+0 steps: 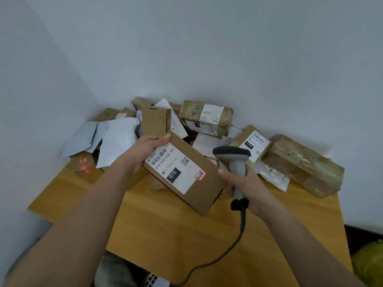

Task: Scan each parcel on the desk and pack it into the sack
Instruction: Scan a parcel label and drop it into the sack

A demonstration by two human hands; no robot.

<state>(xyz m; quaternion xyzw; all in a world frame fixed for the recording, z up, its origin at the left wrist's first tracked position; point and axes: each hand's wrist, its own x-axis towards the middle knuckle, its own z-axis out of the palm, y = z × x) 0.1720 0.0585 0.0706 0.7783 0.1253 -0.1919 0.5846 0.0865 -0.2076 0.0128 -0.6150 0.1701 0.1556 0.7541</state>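
The left hand (145, 150) holds the flat cardboard parcel (186, 177) by its far corner, its grip curled round that edge, label up and tilted above the tabletop (165, 235), while the right hand (246, 189) wraps its grip round the scanner (234, 160) handle just beside the box. The scanner's head appears to face away from the label, so a scan could miss it or read a parcel in the pile (205, 119) behind. The one-corner hold could also let the box slip.

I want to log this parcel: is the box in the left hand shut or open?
Shut: the box in the left hand shows an unbroken labelled face, no flap raised.
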